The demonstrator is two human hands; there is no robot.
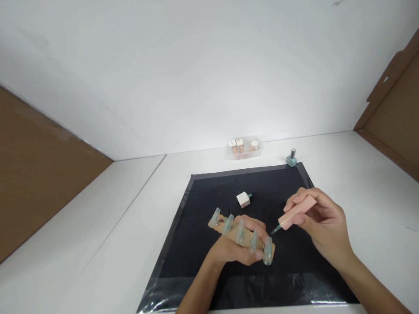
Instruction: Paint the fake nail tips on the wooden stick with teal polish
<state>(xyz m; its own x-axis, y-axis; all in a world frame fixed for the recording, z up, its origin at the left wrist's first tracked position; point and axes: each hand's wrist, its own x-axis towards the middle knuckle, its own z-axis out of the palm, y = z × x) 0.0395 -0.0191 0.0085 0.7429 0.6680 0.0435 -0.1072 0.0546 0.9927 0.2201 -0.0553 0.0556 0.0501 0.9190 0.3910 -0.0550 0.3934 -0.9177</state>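
Observation:
My left hand is closed round a tan wooden strip that carries several pale green false nails standing in a row. My right hand pinches a pink nail polish cap with a brush; the green brush tip sits just right of the strip's right end, beside the last nail. Both hands are over a black mat. The open green polish bottle stands off the mat's far right corner.
A small white block with a green tip lies on the mat beyond my hands. A clear tray with several more nail holders stands by the white back wall. Brown cardboard panels flank the white table on both sides.

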